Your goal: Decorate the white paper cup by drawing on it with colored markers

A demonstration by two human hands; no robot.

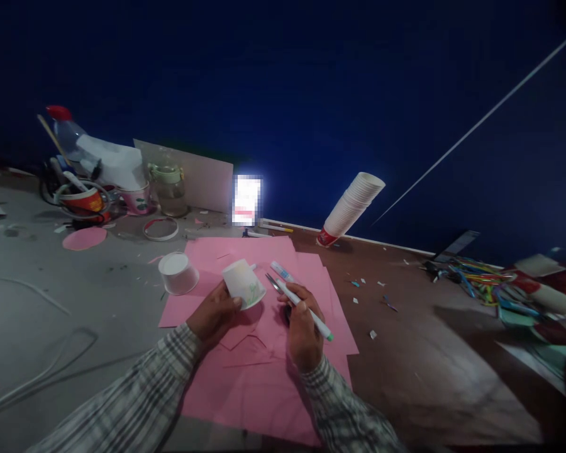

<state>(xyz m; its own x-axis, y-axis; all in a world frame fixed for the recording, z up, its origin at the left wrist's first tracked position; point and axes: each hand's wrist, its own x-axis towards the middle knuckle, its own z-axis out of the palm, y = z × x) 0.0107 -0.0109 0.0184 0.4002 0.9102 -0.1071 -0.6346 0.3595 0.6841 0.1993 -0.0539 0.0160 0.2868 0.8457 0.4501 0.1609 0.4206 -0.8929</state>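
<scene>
My left hand [217, 311] is closed on a white paper cup [239, 281], which is tilted and bears green marks near its rim. Closed around a white marker with a green end [318, 324], my right hand [304, 330] also holds scissors; the metal blades [274, 284] point toward the cup without touching it, and the handles are mostly hidden in the palm. Under both hands lie overlapping pink paper sheets [273, 396]. A small clear tube with a blue-white label [282, 271] rests on them just beyond the blades. Left of my left hand, another white cup [179, 275] stands upside down.
A tall leaning stack of paper cups [353, 204] stands at the back. A glowing, blurred-out screen [248, 200], a glass jar [168, 192] and a cup of tools [82, 201] line the back left. Colourful scissors and scraps [481, 277] lie at right; a cable [38, 377] at left.
</scene>
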